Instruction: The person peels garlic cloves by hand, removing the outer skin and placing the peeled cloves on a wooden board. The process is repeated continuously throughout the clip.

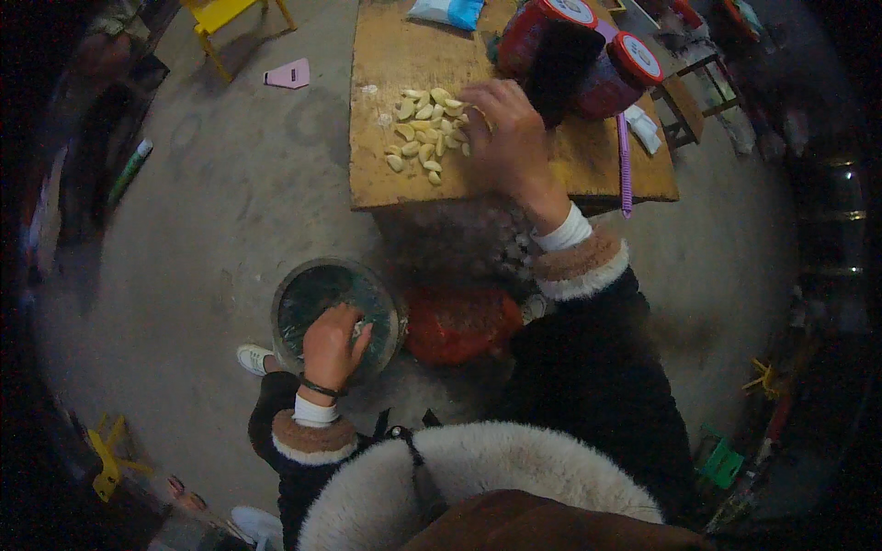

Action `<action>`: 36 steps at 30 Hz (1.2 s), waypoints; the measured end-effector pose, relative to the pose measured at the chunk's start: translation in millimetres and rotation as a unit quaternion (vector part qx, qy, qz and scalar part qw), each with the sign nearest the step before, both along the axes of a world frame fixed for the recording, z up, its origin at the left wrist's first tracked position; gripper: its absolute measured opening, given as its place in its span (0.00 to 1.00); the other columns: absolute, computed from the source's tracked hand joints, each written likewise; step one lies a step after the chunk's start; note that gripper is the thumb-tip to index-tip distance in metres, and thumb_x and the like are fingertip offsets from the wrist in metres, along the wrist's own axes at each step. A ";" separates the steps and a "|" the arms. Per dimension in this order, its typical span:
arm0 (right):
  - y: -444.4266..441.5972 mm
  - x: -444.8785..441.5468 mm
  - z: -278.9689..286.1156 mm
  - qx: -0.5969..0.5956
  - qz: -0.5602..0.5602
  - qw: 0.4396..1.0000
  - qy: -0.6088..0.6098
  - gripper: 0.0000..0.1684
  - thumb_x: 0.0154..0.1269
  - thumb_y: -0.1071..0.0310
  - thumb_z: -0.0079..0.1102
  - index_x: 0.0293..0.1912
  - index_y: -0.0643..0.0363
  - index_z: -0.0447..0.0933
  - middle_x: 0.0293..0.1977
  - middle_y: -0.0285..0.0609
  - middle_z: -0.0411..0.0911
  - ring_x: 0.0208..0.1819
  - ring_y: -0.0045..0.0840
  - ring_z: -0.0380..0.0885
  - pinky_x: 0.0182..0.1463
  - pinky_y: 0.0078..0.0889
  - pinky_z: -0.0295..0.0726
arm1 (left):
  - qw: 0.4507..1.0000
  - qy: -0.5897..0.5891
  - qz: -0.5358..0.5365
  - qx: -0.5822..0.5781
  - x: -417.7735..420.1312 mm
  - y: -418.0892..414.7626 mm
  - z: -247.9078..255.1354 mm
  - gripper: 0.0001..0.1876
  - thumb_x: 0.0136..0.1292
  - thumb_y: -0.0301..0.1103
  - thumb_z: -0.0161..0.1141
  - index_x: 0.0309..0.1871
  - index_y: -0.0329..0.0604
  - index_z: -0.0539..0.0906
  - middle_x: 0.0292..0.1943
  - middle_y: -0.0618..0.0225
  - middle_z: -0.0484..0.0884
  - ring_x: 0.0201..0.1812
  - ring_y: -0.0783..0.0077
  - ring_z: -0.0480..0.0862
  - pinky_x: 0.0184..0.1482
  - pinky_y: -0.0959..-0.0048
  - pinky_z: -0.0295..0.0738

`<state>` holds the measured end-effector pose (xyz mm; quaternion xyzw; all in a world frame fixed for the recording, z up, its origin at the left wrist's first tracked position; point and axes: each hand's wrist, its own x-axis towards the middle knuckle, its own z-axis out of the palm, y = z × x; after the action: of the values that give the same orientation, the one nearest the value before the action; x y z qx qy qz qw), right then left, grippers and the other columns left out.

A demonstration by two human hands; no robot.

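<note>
Peeled garlic cloves [424,127] lie in a loose pile near the front edge of a worn wooden table [375,76]. My right hand [506,134] is at the right side of the pile, blurred, its fingers bent down by the cloves. Whether it holds a clove is hidden. My left hand [334,344] is over a round bin [281,303] lined with a dark plastic bag. A small pale bit shows by its thumb and curled fingers; I cannot tell whether it is gripped. A dark band circles the left wrist.
Two large red-lidded jars [637,58] stand at the table's back right. Near them are a purple ridged strip [625,165] and a white tissue [642,129]. A blue-and-white packet [448,12] lies farther back. A red bag [462,324] sits beside the bin. A yellow stool [224,14] stands behind.
</note>
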<state>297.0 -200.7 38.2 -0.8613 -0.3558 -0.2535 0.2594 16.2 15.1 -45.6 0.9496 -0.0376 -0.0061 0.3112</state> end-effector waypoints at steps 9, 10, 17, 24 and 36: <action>46.7 62.6 4.1 -0.215 0.059 0.970 0.100 0.12 0.61 0.65 0.59 0.43 0.59 0.82 0.40 0.46 0.82 0.45 0.43 0.80 0.48 0.44 0.78 | 1.000 -0.010 -0.012 -0.011 4.3 -0.8 -6.8 0.09 0.57 0.31 0.66 0.38 0.39 0.80 0.32 0.54 0.79 0.37 0.49 0.80 0.38 0.57 0.74; 46.0 63.7 4.3 -0.208 0.057 0.970 0.112 0.13 0.62 0.65 0.59 0.44 0.59 0.82 0.39 0.47 0.82 0.45 0.43 0.80 0.48 0.45 0.78 | 1.000 -0.010 -0.009 -0.012 4.6 -1.3 -4.6 0.09 0.57 0.31 0.66 0.38 0.39 0.80 0.32 0.54 0.79 0.37 0.49 0.80 0.38 0.57 0.75; 52.0 79.9 -1.4 -0.288 0.057 0.946 0.138 0.12 0.61 0.65 0.60 0.44 0.57 0.83 0.39 0.48 0.82 0.44 0.43 0.81 0.48 0.45 0.79 | 1.000 -0.020 -0.011 0.005 1.3 0.8 -6.7 0.10 0.56 0.31 0.66 0.39 0.39 0.80 0.34 0.53 0.80 0.39 0.49 0.80 0.40 0.58 0.76; 60.0 68.7 3.4 -0.320 0.054 0.944 0.064 0.11 0.59 0.65 0.61 0.41 0.56 0.82 0.37 0.48 0.81 0.43 0.44 0.80 0.47 0.45 0.79 | 1.000 -0.028 -0.009 -0.012 2.9 -0.4 -5.8 0.09 0.57 0.33 0.66 0.38 0.39 0.80 0.34 0.55 0.80 0.39 0.49 0.81 0.39 0.57 0.76; 23.7 -123.4 -4.2 0.302 0.164 0.595 0.727 0.14 0.68 0.69 0.60 0.51 0.64 0.76 0.41 0.47 0.83 0.41 0.28 0.83 0.45 0.28 0.82 | 0.964 -0.011 0.100 -0.245 2.3 0.5 19.8 0.08 0.64 0.27 0.62 0.46 0.39 0.83 0.39 0.64 0.85 0.40 0.71 0.85 0.44 0.73 0.78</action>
<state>173.6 -177.0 34.0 -0.5602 -0.0875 0.4105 0.7141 18.5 15.6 -25.8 0.8431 0.0541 0.0445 0.5332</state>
